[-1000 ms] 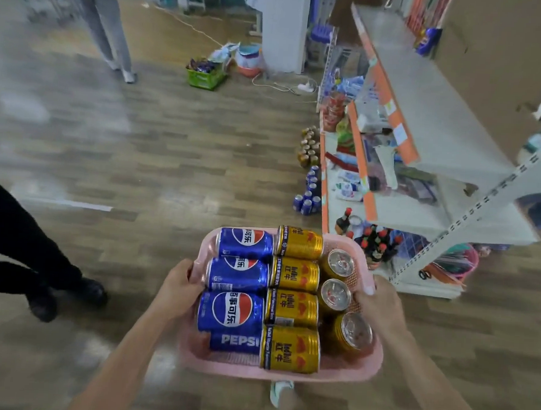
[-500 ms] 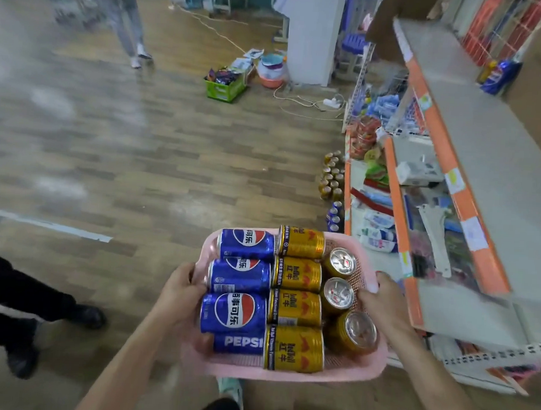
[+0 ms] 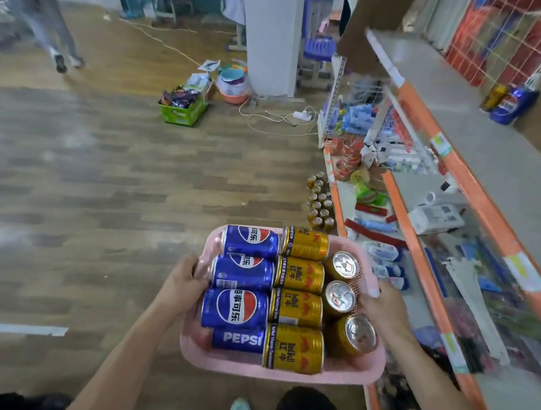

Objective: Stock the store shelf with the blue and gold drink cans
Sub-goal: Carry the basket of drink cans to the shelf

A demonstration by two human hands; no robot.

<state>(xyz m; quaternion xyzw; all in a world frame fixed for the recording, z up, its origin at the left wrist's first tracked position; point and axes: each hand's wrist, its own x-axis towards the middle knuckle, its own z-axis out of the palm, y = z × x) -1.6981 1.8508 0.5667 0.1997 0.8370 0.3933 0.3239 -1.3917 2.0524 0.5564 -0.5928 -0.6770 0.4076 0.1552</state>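
Note:
I carry a pink basket [image 3: 285, 375] in front of me at waist height. My left hand [image 3: 182, 283] grips its left rim and my right hand [image 3: 383, 308] grips its right rim. Inside lie several blue cans [image 3: 235, 308] on the left and several gold cans [image 3: 296, 309] in the middle, with three gold cans standing tilted on the right. The store shelf [image 3: 472, 159] with orange edges runs along my right. One blue can [image 3: 511, 104] and a gold can [image 3: 492, 97] stand far back on its top board.
More gold cans [image 3: 321, 201] stand in a group on the wooden floor beside the shelf's lower board. A green crate [image 3: 182, 106], a white pillar [image 3: 270, 38] and loose cables lie ahead. A person [image 3: 49, 30] walks away at far left. Lower shelves hold mixed goods.
I have moved closer alongside the shelf, which now fills the right side. The basket stays held in both hands. The person in dark clothes at left has dropped out of view.

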